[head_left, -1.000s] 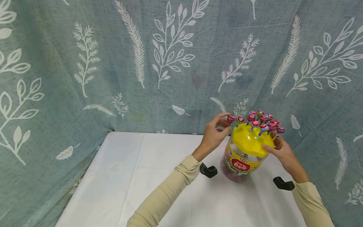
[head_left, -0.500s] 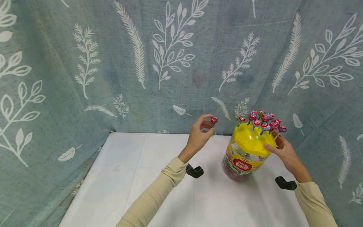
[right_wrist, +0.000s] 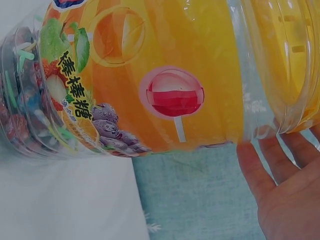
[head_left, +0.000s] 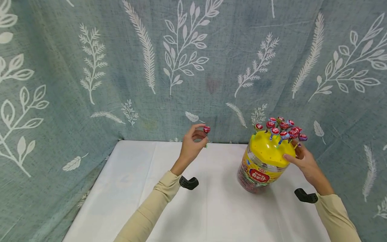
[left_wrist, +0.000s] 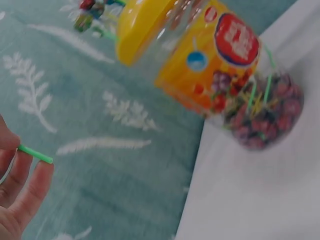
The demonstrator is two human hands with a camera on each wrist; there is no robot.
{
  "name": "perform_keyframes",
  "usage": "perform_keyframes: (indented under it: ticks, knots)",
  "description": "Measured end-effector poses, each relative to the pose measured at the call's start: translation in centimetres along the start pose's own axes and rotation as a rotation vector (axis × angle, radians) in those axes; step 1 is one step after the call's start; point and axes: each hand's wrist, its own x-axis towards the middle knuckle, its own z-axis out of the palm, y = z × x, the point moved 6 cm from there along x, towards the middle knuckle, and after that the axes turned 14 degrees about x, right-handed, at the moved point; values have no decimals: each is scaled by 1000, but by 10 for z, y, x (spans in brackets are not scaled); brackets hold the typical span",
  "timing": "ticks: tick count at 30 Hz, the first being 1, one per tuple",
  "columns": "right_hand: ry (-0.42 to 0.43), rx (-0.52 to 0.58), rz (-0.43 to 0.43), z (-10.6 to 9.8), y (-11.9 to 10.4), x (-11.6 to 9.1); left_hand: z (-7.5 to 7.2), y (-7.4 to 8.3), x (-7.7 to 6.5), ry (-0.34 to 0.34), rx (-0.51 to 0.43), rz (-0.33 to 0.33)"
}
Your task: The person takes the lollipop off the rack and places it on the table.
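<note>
Clearly pinching a red-wrapped lollipop (head_left: 207,129) between the thumb and fingers of the left hand (head_left: 191,144), nearly closed, with only the slim stick (left_wrist: 36,153) in the gap. Holding it upright — with candy uppermost and green end pointing down — close to the line of the far edge of the white table (head_left: 229,208) in the head view, well apart from the jar (head_left: 261,169) and to its left. Gripping the right side of that jar with the right hand (head_left: 304,163), only partly closed round so broad a rim, with the thumb over the top of the yellow lid (head_left: 266,150) and other fingers curved behind. In the right wrist view, touching clear plastic just below the lid with slightly parted fingertips (right_wrist: 249,156); impossible to tell how hard.

As for the jar, standing on the table, right of centre. Topped by a cluster of lollipops (head_left: 284,125) stuck by their sticks into the lid, mostly toward the back and right, plus a separate lollipop (head_left: 258,127) near the left edge. Wrapped in a yellow-orange label (right_wrist: 215,75) bearing a red emblem (left_wrist: 236,39), grapes (right_wrist: 111,129) and a pictured lollipop (right_wrist: 175,95). Filled near the base with more lollipops (left_wrist: 270,116), seen through clear plastic with green sticks (left_wrist: 268,89) among them.

Farther out, clad in beige sleeves (head_left: 148,211), with a black mount (head_left: 188,183) on each wrist. Backed by the grey-green curtain (head_left: 211,107), printed with white leaves and sprigs, hanging behind the table and on both sides.
</note>
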Motion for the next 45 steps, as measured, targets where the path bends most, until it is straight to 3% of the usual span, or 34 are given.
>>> perform_keyframes:
  ticks: [10,17,23,26,34,45]
  knots:
    - [-5,-34,6,-4,-2,2,-42,-32,-15,27,26,-119]
    - [2,7,17,-2,2,0,-59,-53,-27,6,102,-167]
    - [-4,33,17,-3,3,1,-67,-75,-40,-15,130,-267]
    - [-4,28,10,-3,3,1,-71,-89,-47,-20,141,-305]
    - [-8,48,3,-1,3,0,-85,-155,-71,6,229,-400]
    - [-5,44,-12,-4,4,2,-107,-194,-94,17,293,-529]
